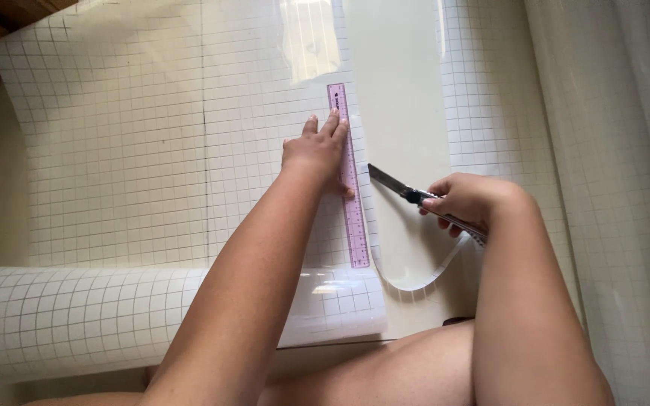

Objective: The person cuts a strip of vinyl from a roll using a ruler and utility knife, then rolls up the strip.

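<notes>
seemingly mid-cut: left hand presses flat on a pink ruler over gridded film; right hand grips a utility knife beside it. a cut strip curls apart; the near end looks uncut.

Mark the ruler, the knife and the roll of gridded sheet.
ruler [353,218]: head view, lower half of the pink strip, below the left hand.
knife [389,181]: head view, bare blade ahead of the right hand.
roll of gridded sheet [77,319]: head view, curved front of the rolled end.
</notes>
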